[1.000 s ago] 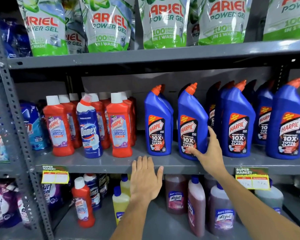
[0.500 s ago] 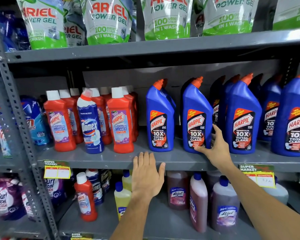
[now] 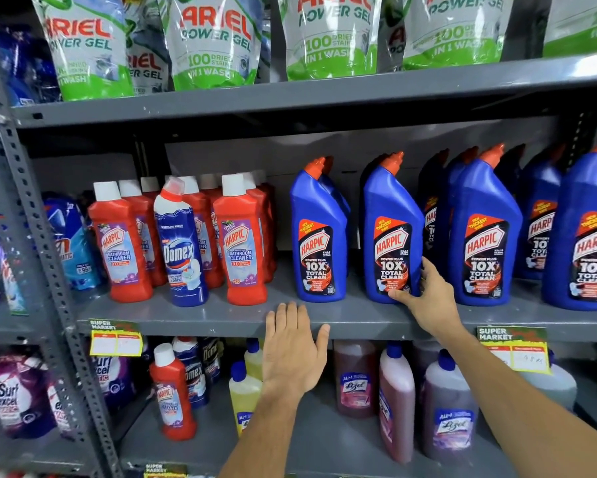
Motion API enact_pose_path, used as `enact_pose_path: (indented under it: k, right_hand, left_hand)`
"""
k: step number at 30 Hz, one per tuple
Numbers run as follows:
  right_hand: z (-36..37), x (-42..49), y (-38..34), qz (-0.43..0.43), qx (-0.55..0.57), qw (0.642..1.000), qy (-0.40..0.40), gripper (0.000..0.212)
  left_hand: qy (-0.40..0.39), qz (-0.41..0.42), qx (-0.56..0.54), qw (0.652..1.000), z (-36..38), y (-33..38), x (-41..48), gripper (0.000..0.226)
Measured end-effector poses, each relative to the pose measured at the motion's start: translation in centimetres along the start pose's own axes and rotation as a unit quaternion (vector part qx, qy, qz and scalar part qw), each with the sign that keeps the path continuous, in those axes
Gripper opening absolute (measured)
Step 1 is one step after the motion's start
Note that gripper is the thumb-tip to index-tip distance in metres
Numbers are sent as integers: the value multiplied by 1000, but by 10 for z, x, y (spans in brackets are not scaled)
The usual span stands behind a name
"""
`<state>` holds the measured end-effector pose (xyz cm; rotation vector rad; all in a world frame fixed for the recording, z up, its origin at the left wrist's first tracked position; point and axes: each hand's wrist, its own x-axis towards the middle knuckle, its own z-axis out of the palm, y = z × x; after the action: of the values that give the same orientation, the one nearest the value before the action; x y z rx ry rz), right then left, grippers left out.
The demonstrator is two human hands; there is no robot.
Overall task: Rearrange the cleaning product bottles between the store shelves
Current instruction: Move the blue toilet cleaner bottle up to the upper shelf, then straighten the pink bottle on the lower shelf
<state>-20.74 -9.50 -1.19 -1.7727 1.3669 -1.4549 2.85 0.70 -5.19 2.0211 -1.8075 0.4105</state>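
Note:
On the grey middle shelf (image 3: 221,317) stands a row of blue Harpic toilet cleaner bottles with orange caps. My right hand (image 3: 428,298) grips the lower right side of the second blue Harpic bottle (image 3: 390,229), thumb at its front base, and the bottle stands upright on the shelf. The first blue Harpic bottle (image 3: 319,236) is just to its left. My left hand (image 3: 295,353) lies flat and open, fingertips on the shelf's front edge. Further left, a blue Domex bottle (image 3: 181,246) stands among red Harpic bathroom cleaner bottles (image 3: 241,243).
Ariel pouches (image 3: 214,39) fill the top shelf. The lower shelf holds a red Harpic bottle (image 3: 172,391), a yellow bottle (image 3: 243,398) and Lizol bottles (image 3: 448,408). Price tags (image 3: 115,339) hang on the shelf edge. A perforated steel post (image 3: 31,219) stands at the left.
My right hand has stayed on the blue Harpic bottle, its thumb sliding toward the base. My left hand remains on the shelf edge. The view has shifted slightly.

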Motion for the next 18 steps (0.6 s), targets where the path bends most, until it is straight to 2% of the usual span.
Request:
enact_pose_path:
  k: [11,18]
  right_hand:
    - [-2,2,-2,11,-31,999,-18,72]
    - [-1,-20,-9,-58,27,997,46,51]
  left_hand:
    - [10,6,-3,1000,1,0,0,71]
    - [41,22,-14,999,6,-7,1,75]
